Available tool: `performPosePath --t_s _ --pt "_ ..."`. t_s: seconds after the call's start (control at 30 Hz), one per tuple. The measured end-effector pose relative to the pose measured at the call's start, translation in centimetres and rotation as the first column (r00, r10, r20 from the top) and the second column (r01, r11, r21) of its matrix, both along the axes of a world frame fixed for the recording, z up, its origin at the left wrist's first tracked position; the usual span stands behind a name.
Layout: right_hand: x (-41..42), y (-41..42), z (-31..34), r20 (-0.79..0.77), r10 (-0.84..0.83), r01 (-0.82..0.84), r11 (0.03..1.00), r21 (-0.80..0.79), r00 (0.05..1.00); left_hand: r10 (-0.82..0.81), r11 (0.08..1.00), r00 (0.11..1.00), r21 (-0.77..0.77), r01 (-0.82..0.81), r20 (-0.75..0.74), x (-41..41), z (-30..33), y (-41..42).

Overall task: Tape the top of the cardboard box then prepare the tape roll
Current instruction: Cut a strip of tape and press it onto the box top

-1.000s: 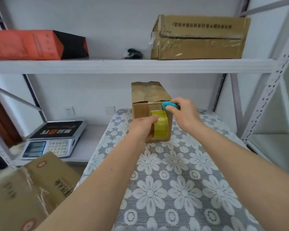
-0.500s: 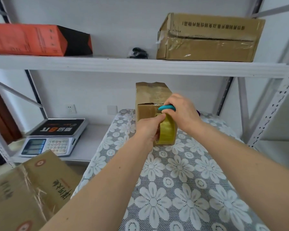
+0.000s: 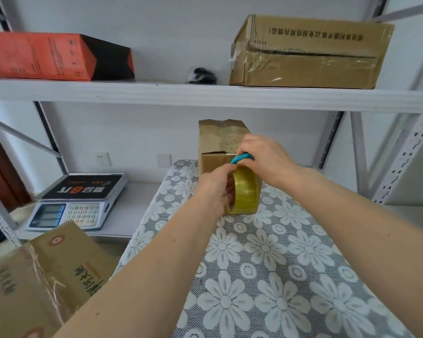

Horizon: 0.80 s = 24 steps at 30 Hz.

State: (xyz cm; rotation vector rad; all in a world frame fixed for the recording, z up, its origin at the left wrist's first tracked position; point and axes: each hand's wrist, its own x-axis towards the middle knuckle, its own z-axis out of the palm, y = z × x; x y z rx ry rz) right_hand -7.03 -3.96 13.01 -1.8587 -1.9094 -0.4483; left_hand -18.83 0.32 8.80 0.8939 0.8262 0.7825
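A small brown cardboard box [image 3: 217, 140] stands at the far end of the lace-covered table [image 3: 279, 264], its top shiny with tape. Just in front of it I hold a yellowish tape roll [image 3: 246, 190] upright. My left hand [image 3: 217, 189] grips the roll from its left side, fingers reaching into the core. My right hand [image 3: 264, 159] is curled round a small teal tool [image 3: 242, 158] at the top of the roll, against the box's front upper edge. The tool's working end is hidden by my fingers.
A digital scale [image 3: 76, 201] sits on the low shelf at left. A large printed carton [image 3: 42, 276] fills the near left corner. On the upper shelf [image 3: 205, 93] lie an orange-black box [image 3: 56, 57] and a taped carton [image 3: 308, 52]. Metal uprights stand at right.
Both hands and the tape roll have drifted slightly right and lower in front of the box. My left thumb now reaches up to the roll's top beside the teal tool.
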Motion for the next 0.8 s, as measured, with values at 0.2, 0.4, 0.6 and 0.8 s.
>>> performPosePath --t_s 0.2,0.4,0.6,0.8 --pt "-0.5 0.4 0.4 0.072 -0.026 0.030 0.998 -0.047 0.997 0.014 0.998 1.000 -0.056 -0.014 0.011 0.1 0.2 0.3" --pt "-1.3 0.5 1.0 0.119 -0.045 0.055 0.995 -0.079 0.992 -0.016 1.000 0.999 -0.025 0.015 -0.031 0.4 0.4 0.3" --pt "-1.5 0.1 1.2 0.118 -0.070 0.082 0.992 -0.097 0.991 0.006 0.999 0.998 -0.044 -0.008 -0.057 1.1 0.3 0.4" --pt "-1.4 -0.4 1.2 0.111 -0.089 0.100 0.990 -0.097 0.990 0.030 0.998 0.998 -0.050 -0.033 -0.059 1.4 0.1 0.7"
